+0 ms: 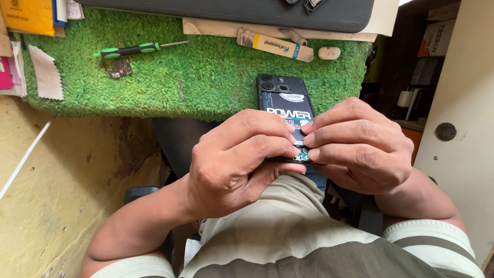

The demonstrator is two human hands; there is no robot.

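Note:
An opened smartphone (284, 100) with its back cover off lies half over the near edge of a green fuzzy mat (195, 77), its battery and camera lenses showing. Both hands grip its lower end. My left hand (236, 159) holds the bottom left corner, thumb under and fingers pressing on top. My right hand (360, 146) holds the bottom right, with fingertips pressed onto the lower part near a small circuit board. The phone's bottom edge is hidden by my fingers.
On the mat lie a green-and-black screwdriver (136, 49), a small circuit board (119, 68), a white cloth scrap (46, 74), a flat tube-like packet (275, 46) and a pale eraser-like lump (329, 52). A dark pad (231, 10) lies at the far edge. A yellow wall is on the left.

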